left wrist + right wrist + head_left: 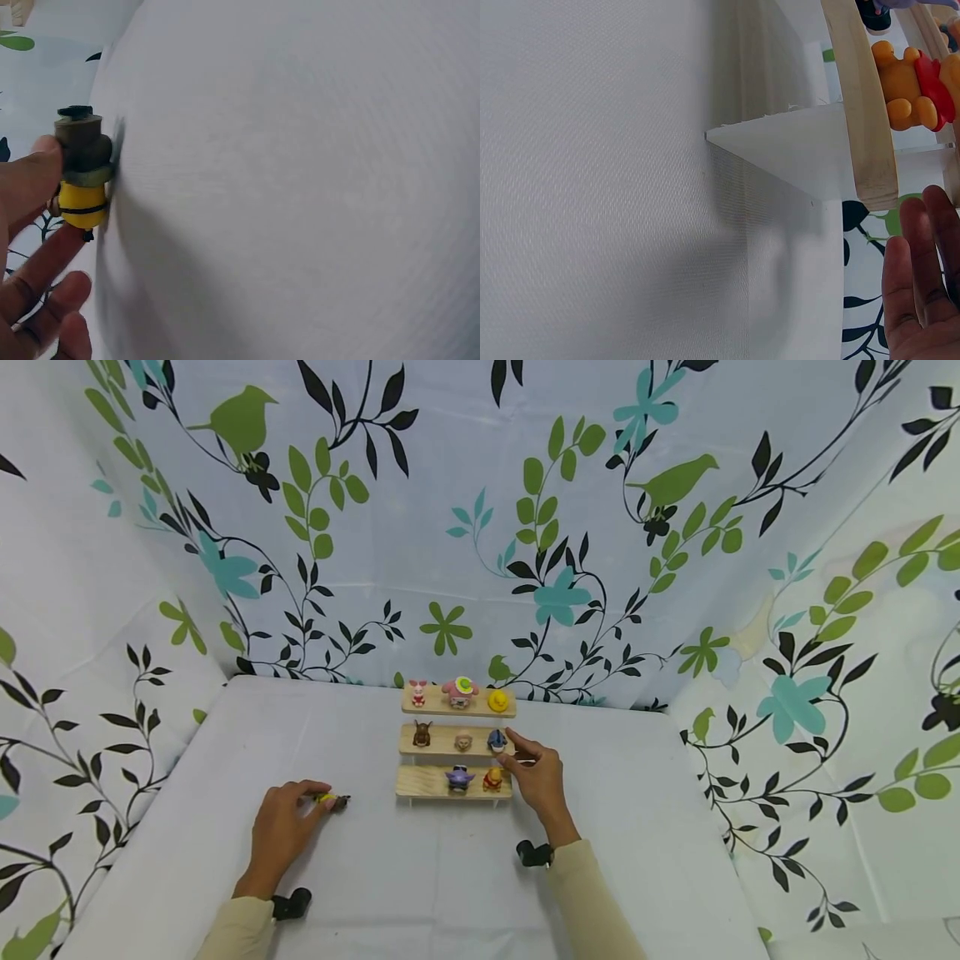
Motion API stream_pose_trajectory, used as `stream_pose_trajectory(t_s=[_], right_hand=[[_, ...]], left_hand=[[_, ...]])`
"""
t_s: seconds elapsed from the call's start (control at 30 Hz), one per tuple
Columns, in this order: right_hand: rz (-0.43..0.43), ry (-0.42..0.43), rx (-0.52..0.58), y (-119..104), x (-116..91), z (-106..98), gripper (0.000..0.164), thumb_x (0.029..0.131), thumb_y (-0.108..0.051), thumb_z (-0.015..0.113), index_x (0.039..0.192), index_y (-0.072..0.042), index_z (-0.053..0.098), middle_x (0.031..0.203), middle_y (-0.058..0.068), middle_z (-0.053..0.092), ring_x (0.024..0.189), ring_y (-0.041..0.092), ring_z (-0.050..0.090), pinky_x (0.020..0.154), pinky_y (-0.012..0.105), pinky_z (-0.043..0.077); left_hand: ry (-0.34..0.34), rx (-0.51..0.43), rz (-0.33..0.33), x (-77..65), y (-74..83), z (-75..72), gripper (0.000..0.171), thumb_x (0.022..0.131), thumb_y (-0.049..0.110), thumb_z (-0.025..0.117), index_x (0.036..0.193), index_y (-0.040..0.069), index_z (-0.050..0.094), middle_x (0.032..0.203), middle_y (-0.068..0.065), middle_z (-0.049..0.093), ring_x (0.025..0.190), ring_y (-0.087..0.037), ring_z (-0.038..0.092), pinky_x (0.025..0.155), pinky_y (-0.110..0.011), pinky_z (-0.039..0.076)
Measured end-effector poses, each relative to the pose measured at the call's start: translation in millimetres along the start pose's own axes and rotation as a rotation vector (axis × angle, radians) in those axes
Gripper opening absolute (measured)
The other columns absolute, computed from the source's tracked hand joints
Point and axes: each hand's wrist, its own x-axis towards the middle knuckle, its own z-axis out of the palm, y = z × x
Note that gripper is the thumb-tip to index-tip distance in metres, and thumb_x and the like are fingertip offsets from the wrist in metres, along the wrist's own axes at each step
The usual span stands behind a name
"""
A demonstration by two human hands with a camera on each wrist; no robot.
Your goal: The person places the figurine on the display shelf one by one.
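Note:
My left hand (281,827) pinches a small figurine (82,202) between thumb and fingers, low over the white table at the left. The figurine has a yellow, black-banded part and a dark grey-brown part. My right hand (540,777) is at the right end of a three-step wooden display shelf (420,782), thumb and forefinger at a small blue figurine (497,741) on the middle step. In the right wrist view, other fingers (922,262) of this hand extend beside the shelf's end. An orange-yellow bear figurine in red (915,86) sits near them on the lowest step.
A purple figurine (459,778) shares the lowest step. A brown figurine (422,733) and a tan one (462,742) stand on the middle step. Up top are a pink-and-white figurine (417,693), a larger pink one (460,692) and a yellow one (497,700). Leaf-patterned cloth (450,568) hangs behind.

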Motion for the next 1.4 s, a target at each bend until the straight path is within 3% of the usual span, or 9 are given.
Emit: stream_pose_trajectory(t_s=[0.17, 0.3, 0.5, 0.67, 0.87, 1.1, 1.4], right_hand=[[-0.002, -0.001, 0.006, 1, 0, 0, 0.050, 0.091, -0.023, 0.086, 0.137, -0.036, 0.072, 0.133, -0.002, 0.076, 0.109, 0.022, 0.068, 0.086, 0.020, 0.055], [-0.005, -0.001, 0.006, 2, 0, 1, 0.050, 0.091, -0.023, 0.085, 0.137, -0.036, 0.072, 0.134, -0.002, 0.075, 0.109, 0.021, 0.069, 0.085, 0.018, 0.055], [-0.017, -0.002, 0.012, 3, 1, 2, 0.050, 0.091, -0.022, 0.085, 0.137, -0.034, 0.072, 0.135, -0.002, 0.075, 0.107, 0.020, 0.069, 0.086, 0.019, 0.055], [-0.002, -0.001, 0.011, 2, 1, 2, 0.049, 0.091, -0.023, 0.085, 0.137, -0.034, 0.072, 0.135, -0.002, 0.075, 0.107, 0.020, 0.069, 0.088, 0.021, 0.055], [0.004, -0.001, 0.004, 3, 1, 2, 0.050, 0.091, -0.023, 0.085, 0.137, -0.035, 0.072, 0.137, -0.003, 0.074, 0.108, 0.019, 0.069, 0.088, 0.020, 0.055], [-0.002, -0.001, 0.013, 3, 0, 2, 0.049, 0.091, -0.023, 0.084, 0.137, -0.035, 0.073, 0.136, -0.002, 0.075, 0.107, 0.019, 0.069, 0.087, 0.019, 0.055], [-0.024, 0.010, 0.004, 3, 0, 3, 0.049, 0.090, -0.022, 0.084, 0.137, -0.031, 0.073, 0.135, -0.002, 0.075, 0.109, 0.020, 0.068, 0.091, 0.026, 0.056]], left_hand=[[-0.076, 0.034, -0.052, -0.7, 2.9, -6.8, 0.039, 0.086, 0.023, 0.090, 0.119, 0.004, 0.079, 0.105, -0.015, 0.076, 0.093, -0.032, 0.059, 0.072, -0.036, 0.042], [-0.129, 0.042, -0.070, -0.2, 2.7, -9.3, 0.035, 0.086, 0.025, 0.090, 0.111, 0.003, 0.079, 0.101, -0.016, 0.074, 0.097, -0.035, 0.060, 0.076, -0.041, 0.043], [-0.178, 0.021, -0.115, 0.9, 2.2, -8.1, 0.031, 0.088, 0.028, 0.088, 0.105, 0.008, 0.073, 0.094, -0.010, 0.072, 0.086, -0.024, 0.056, 0.071, -0.034, 0.039], [-0.091, -0.019, -0.069, 4.3, 8.1, -6.7, 0.029, 0.087, 0.023, 0.089, 0.106, 0.010, 0.072, 0.084, -0.005, 0.067, 0.077, -0.019, 0.056, 0.065, -0.029, 0.039], [0.010, -0.067, -0.034, 8.6, 27.2, -7.9, 0.031, 0.085, 0.014, 0.091, 0.113, 0.012, 0.077, 0.099, -0.007, 0.076, 0.089, -0.023, 0.061, 0.074, -0.034, 0.040], [0.043, -0.135, -0.037, 12.7, 55.9, -3.6, 0.042, 0.084, 0.009, 0.091, 0.122, 0.013, 0.075, 0.106, -0.009, 0.080, 0.097, -0.025, 0.059, 0.080, -0.039, 0.038], [0.072, -0.190, 0.055, 19.1, 91.0, 12.4, 0.040, 0.078, 0.010, 0.095, 0.114, 0.015, 0.079, 0.105, -0.006, 0.080, 0.095, -0.023, 0.059, 0.082, -0.040, 0.041]])
